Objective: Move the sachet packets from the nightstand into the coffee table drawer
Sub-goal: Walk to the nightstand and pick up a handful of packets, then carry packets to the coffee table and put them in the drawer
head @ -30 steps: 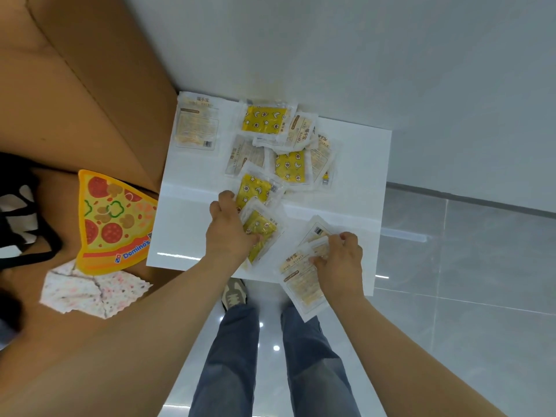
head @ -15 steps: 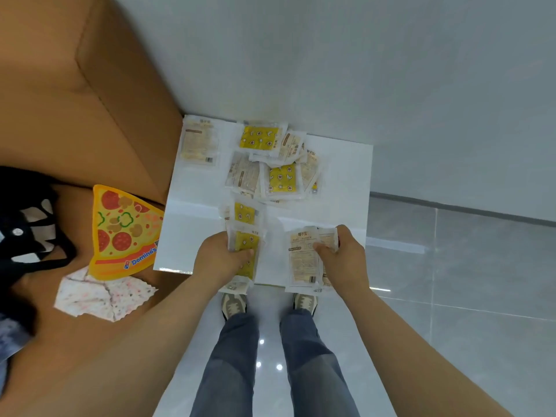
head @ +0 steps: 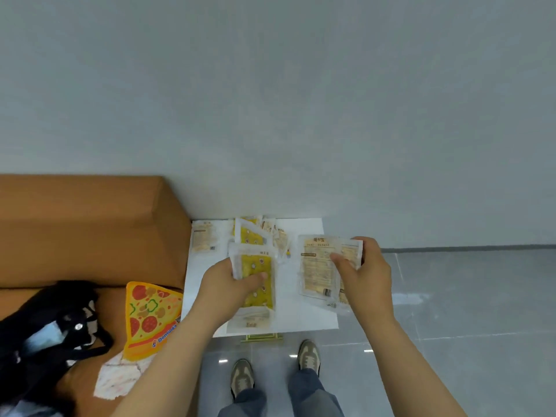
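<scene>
My left hand (head: 224,285) grips a small stack of yellow-faced sachet packets (head: 258,273), lifted above the white nightstand (head: 310,319). My right hand (head: 365,273) pinches another bunch of sachets (head: 317,270), their pale printed backs towards me, held over the nightstand's right half. Several more sachets (head: 251,234) lie in a loose pile at the back of the nightstand. One single sachet (head: 203,239) lies flat in its back left corner. The coffee table drawer is not in view.
A brown sofa (head: 90,224) stands against the nightstand's left side. On its seat lie a pizza-slice cushion (head: 149,317), a black bag (head: 45,335) and a patterned cloth (head: 117,379). A grey wall rises behind. Glossy grey floor tiles (head: 466,311) stretch to the right, and my shoes (head: 308,355) stand below.
Both hands have gathered sachets off the front of the nightstand and raised them. The view has tilted up, so the nightstand now sits lower and smaller.
</scene>
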Available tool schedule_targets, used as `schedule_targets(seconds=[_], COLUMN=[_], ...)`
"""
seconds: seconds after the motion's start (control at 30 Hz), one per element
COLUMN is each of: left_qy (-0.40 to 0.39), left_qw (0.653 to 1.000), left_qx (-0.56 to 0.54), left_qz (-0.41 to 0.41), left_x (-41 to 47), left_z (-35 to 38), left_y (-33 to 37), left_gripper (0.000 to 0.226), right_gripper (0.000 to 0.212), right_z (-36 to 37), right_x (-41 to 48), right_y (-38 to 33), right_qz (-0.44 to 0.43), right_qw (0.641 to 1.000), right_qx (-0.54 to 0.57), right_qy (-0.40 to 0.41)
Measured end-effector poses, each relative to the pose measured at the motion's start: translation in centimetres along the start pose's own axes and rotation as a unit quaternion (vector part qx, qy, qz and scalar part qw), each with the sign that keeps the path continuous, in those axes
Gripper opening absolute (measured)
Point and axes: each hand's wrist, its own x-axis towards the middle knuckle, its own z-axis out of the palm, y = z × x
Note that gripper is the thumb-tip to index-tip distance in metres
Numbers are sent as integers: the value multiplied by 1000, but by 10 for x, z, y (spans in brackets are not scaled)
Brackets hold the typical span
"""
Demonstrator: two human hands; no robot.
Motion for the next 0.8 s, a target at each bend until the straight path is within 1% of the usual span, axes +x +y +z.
schedule_targets(seconds=[0.07, 0.1, 0.13, 0.2, 0.27, 0.4, 0.53, 0.63, 0.8], left_qy=[2, 2, -1, -7, -14, -36, -61, -80, -126], left_qw=[999, 999, 998, 995, 991, 981, 970, 962, 940], left_qx=[-4, -1, 3, 15, 15, 18, 9, -2, -27], left_qz=[33, 50, 67, 101, 130, 190, 233, 263, 315], left_x=[-17, -24, -31, -43, -53, -72, -92, -111, -155], left_z=[-9, -12, -14, -17, -17, -7, 21, 52, 125], left_y=[28, 41, 55, 81, 107, 157, 196, 226, 278], left_gripper=[7, 8, 8, 7, 8, 10, 13, 14, 15], right_gripper=[50, 53, 48, 27, 17, 15, 17, 19, 16], right_z=[-22, -33, -44, -65, -86, -135, -188, -231, -319], right_x=[-15, -22, -29, -41, -50, -64, -78, -89, -111], right_y=[-25, -36, -46, -63, -80, -107, -116, -114, -94], right_qz=[-2, -7, -14, -33, -53, -86, -111, -127, -151], right_qw=[999, 997, 996, 993, 988, 973, 957, 944, 923], right_qx=[34, 49, 59, 70, 87, 124, 137, 145, 138], right_qy=[39, 53, 66, 89, 115, 175, 230, 266, 325])
